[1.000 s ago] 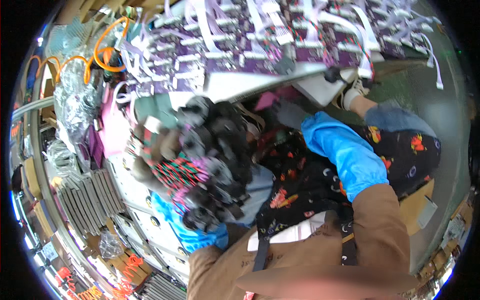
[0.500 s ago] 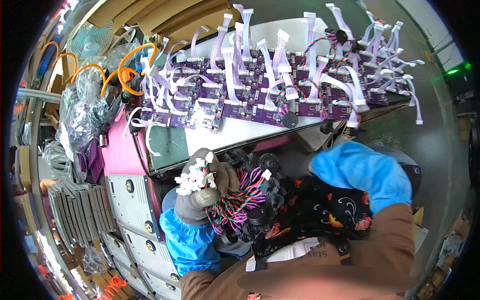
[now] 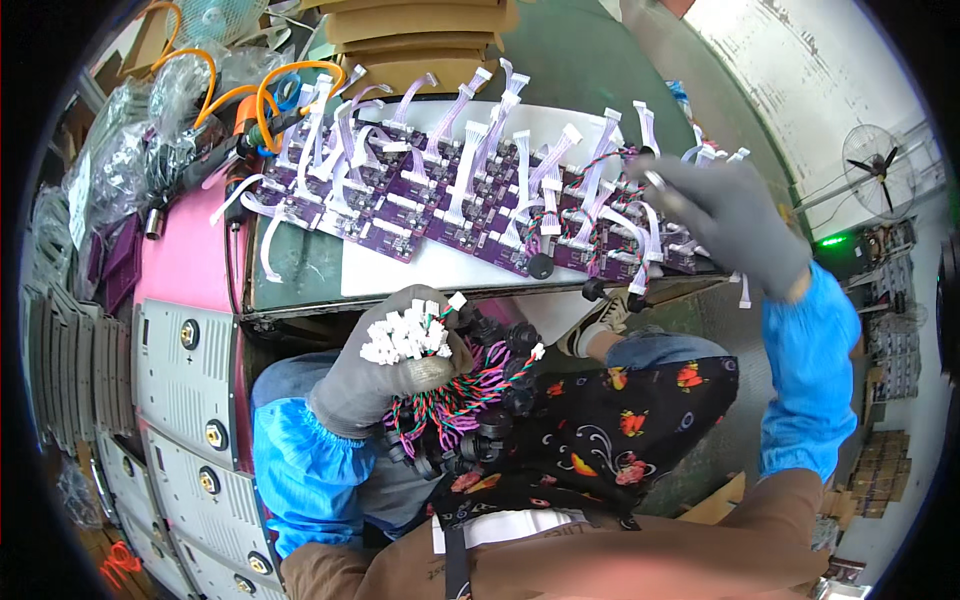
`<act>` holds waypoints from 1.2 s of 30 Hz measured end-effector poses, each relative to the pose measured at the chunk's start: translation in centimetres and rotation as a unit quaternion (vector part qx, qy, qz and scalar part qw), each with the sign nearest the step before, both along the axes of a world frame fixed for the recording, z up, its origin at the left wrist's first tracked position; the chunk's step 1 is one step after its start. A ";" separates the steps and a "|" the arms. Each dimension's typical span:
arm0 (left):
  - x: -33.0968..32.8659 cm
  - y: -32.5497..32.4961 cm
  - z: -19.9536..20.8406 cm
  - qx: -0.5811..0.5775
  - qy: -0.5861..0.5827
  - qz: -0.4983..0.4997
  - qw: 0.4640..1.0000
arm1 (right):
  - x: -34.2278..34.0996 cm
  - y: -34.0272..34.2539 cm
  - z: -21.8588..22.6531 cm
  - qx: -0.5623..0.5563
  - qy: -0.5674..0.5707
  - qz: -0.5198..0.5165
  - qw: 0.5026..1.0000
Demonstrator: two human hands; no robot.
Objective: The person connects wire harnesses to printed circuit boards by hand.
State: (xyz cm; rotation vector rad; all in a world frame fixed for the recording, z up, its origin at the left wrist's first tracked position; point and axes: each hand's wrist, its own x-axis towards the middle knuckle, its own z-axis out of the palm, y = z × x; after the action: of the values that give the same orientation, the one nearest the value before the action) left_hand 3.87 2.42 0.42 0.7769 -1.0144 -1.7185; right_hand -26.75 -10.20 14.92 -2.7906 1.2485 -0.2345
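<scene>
In my left hand [image 3: 385, 365], gloved in grey, a thick bundle of twisted cables [image 3: 455, 400] is gripped below its white plugs [image 3: 408, 332]. The strands are red, green, black and purple. Round black parts [image 3: 490, 425] hang at the bundle's other end, over my lap. My right hand [image 3: 735, 215], also in a grey glove, is raised above the right part of the purple circuit boards [image 3: 400, 205]. Its fingers point left, near a black round part, and are blurred; whether they hold anything cannot be made out. White ribbon cables [image 3: 465, 170] stand up from the boards.
The boards lie on a white sheet [image 3: 375, 272] on the green table [image 3: 310, 265]. Left of it are grey panels [image 3: 190, 375], a power screwdriver [image 3: 245, 130] with an orange hose, and plastic bags [image 3: 110, 165]. Cardboard [image 3: 415, 35] stands behind; a fan [image 3: 880, 165] is at far right.
My right hand has risen from beside the table's front edge to above the boards' right side. My left hand keeps its hold on the cable bundle. The whole view has shifted toward the right.
</scene>
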 end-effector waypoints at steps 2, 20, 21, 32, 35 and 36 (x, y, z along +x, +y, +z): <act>0.1 0.0 0.4 0.020 -0.012 -0.002 1.000 | 1.6 -3.7 -0.4 -0.111 0.154 0.021 0.982; 0.9 0.0 -0.4 -0.012 -0.038 -0.047 0.998 | 5.5 -10.7 -3.7 0.006 0.393 0.015 0.919; 0.8 -0.1 -0.4 -0.019 -0.045 -0.052 0.997 | 5.0 -10.8 -4.1 -0.004 0.363 0.017 0.932; 0.7 -0.3 -0.7 -0.007 -0.050 -0.042 0.998 | 5.9 -11.9 -3.2 0.159 0.297 -0.013 0.942; 0.6 -0.2 -0.7 -0.004 -0.043 -0.049 0.998 | 5.3 -12.7 -3.4 0.222 0.244 -0.050 0.943; 0.4 -0.4 -0.8 0.000 -0.027 -0.056 0.998 | 3.6 -14.3 -3.9 0.205 0.228 -0.025 0.951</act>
State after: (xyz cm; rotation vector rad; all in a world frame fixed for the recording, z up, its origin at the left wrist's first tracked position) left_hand 4.28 1.99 -0.36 0.7824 -1.1127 -1.8001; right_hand -23.10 -24.47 11.04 -2.5169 1.2628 0.6327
